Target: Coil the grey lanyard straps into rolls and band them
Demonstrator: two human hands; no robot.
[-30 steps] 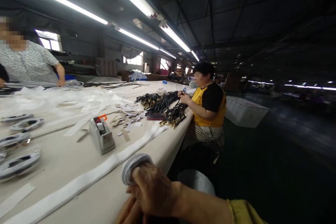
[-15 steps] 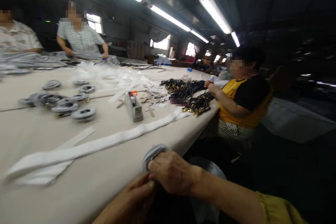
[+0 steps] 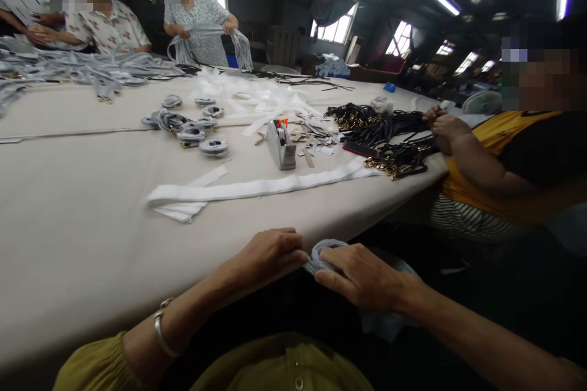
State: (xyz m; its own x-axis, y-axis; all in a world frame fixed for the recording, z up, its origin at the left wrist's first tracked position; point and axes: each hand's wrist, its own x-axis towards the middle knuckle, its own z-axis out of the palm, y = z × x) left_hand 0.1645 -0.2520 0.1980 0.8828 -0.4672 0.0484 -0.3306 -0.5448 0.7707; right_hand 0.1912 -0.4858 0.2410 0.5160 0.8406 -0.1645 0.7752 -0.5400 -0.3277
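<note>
A coiled grey strap [image 3: 318, 254] is held just off the table's near edge. My right hand [image 3: 362, 275] is closed around it, with the thumb below and the fingers over the coil. To its left, my left hand [image 3: 275, 253] is closed in a pinch at the coil's left side, seemingly on a strand of the same strap; the fingertips hide most of it. Finished-looking grey coils [image 3: 186, 125] lie in a loose group on the table [image 3: 92, 214]. Ahead of my hands a long white folded strip [image 3: 261, 187] stretches across the tabletop.
A tape dispenser [image 3: 282, 146] stands behind the white strip, beside scattered paper tags [image 3: 314, 131]. Black straps with gold clips [image 3: 389, 156] are heaped at right, where a co-worker in yellow and black [image 3: 499, 159] handles them. Other people stand at the far side near grey straps [image 3: 123, 67].
My view has swung right and down. The coil has turned in my right hand, and my left hand has risen from below it to its left side.
</note>
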